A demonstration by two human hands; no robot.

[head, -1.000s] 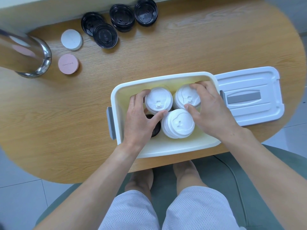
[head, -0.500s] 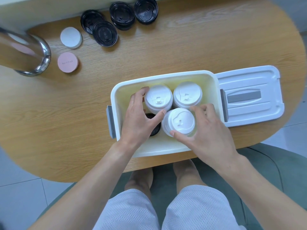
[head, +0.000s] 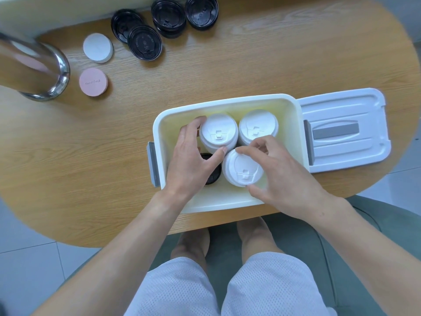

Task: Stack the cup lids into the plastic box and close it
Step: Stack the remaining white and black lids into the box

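Note:
The white plastic box (head: 227, 204) stands open near the table's front edge. Inside are three stacks of white cup lids and a black lid (head: 214, 173), partly hidden under my left hand. My left hand (head: 193, 156) grips the back-left white stack (head: 218, 132) between thumb and fingers. My right hand (head: 280, 176) grips the front white stack (head: 242, 168), thumb at its near edge, fingers over its far edge. The back-right stack (head: 258, 125) stands free. The box's white lid (head: 346, 131) lies flat to the right of the box.
Several black cup lids (head: 144, 42) lie at the table's back edge. A white round coaster (head: 98, 47) and a pink one (head: 93, 82) sit beside a glass and metal vessel (head: 34, 69) at the far left. My knees are below the table edge.
My right hand left the back-right stack, came to the front stack and has turned it, so its tab now faces me. My left hand stayed on the back-left stack.

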